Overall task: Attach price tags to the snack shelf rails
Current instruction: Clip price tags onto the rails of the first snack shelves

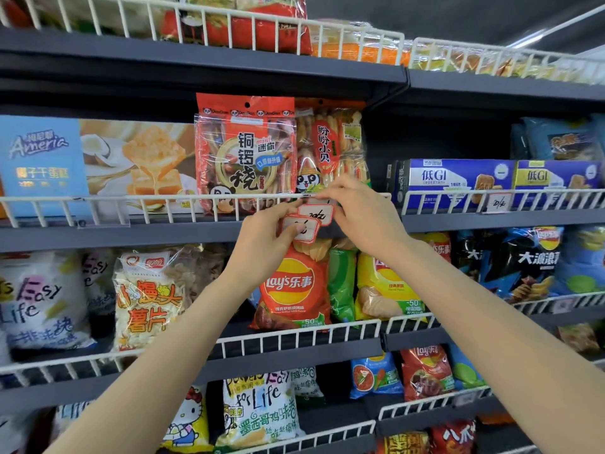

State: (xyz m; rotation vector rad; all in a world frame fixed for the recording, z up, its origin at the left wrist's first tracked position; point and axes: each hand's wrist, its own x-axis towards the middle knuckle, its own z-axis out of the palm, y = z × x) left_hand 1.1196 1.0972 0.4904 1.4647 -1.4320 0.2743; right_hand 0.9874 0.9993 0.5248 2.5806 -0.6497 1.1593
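- Dark grey metal shelving [203, 65] across the whole frame, several tiers, each fronted by a white wire rail; snack bags and boxes packed behind.
- White wire rail of the middle tier [170, 204] running left to right through the centre of the frame; the work is at its right end, centre frame.
- Red-and-clear bag of mini cakes [245, 152] and clear bag of rice crackers [330, 145] upright behind that rail, just above the hands.
- Right hand [357, 204] centre frame, grip pinched at the top wire over a small clip or tag holder; exact contact blurred, not certain.
- Left hand [262, 237] just below and left of it, grip pressed together on a small fan of tags, thumb over the front one.
- Red-bordered white paper price tags [307, 221] at centre, overlapping, handwritten figures; top one touching or just beside the rail.
- One similar tag already hung [499, 201] on the neighbouring rail, right of the frame.
- Step judged: fixing one tag to the rail below the crackers, spare tags held ready.
- Next move likely calls for seating the tag squarely on the wire, then a firm press before release.
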